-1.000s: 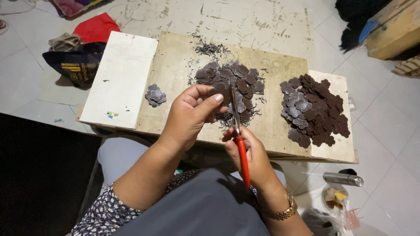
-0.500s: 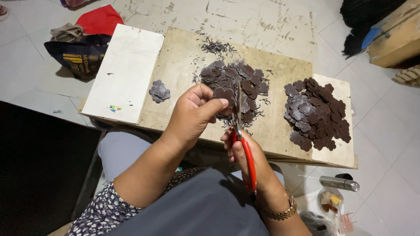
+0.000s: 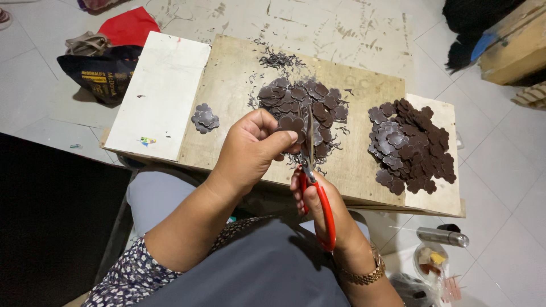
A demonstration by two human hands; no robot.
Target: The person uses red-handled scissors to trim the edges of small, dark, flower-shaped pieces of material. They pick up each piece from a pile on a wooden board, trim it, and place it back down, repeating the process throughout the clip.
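Low in the frame, right of centre, the right hand [image 3: 324,207] is closed around the red handles of the scissors [image 3: 315,187], and the blades point up the picture. Just above and left of it, the left hand [image 3: 250,150] pinches a dark brown flower-shaped piece [image 3: 292,123] between thumb and fingers. The piece sits right beside the blades; I cannot tell if the blades touch it.

Behind the hands lies a wooden board [image 3: 239,85]. In its middle is a heap of brown pieces [image 3: 307,102] with thin scraps [image 3: 278,58] above it. At the right of the frame there is a bigger heap [image 3: 412,148] on a white panel. At the left, a small stack [image 3: 205,117] lies near the edge of a white board [image 3: 162,94].

In the upper left, on the tiled floor, stand a dark bag [image 3: 99,74] and a red cloth [image 3: 131,25].
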